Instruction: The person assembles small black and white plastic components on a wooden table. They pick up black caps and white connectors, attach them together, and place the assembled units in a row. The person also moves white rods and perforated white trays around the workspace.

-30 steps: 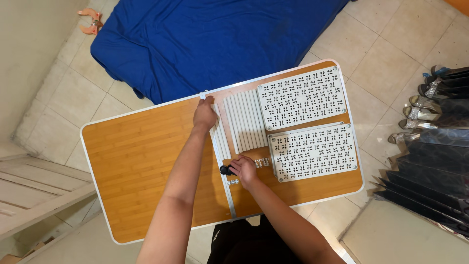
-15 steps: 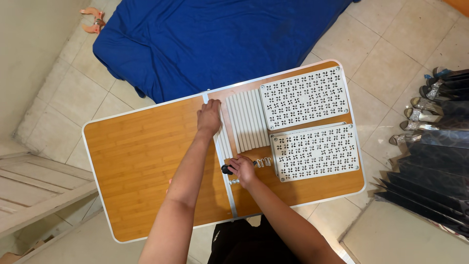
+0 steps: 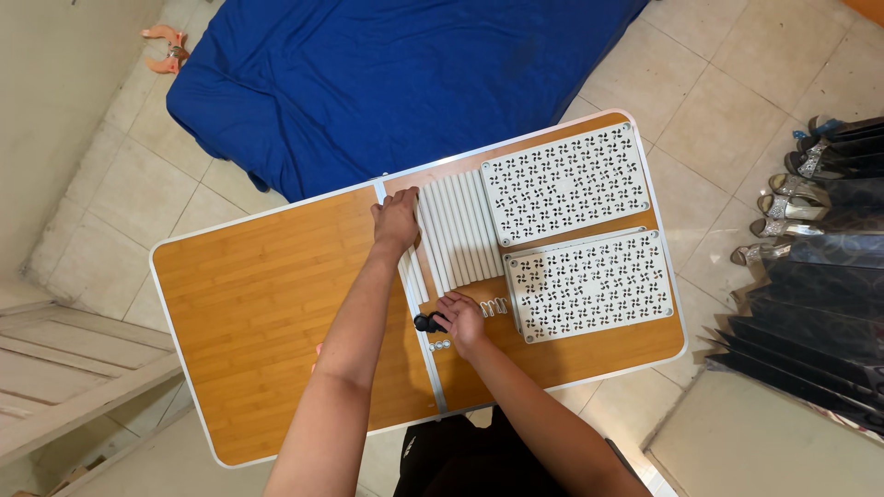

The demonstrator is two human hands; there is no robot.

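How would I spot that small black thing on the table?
Find the wooden folding table and its metal centre seam. The black knob sits on that seam, at the right hand's fingertips. It is the only dark piece among white tubes and perforated panels.

- Set of white round plastic tubes — lying flat and side by side on the bamboo-topped folding table, long axes running roughly away from the wearer; the row sits just left of the upper perforated panel. The leftmost tubes are under the left hand, pulled slightly apart from the main row and reaching lower towards the near edge.
- Small black knob-like tool — lying on the table beside the centre seam, just below the lower tube ends; touched by the fingertips of the right hand, partly hidden, so its exact shape cannot be told.
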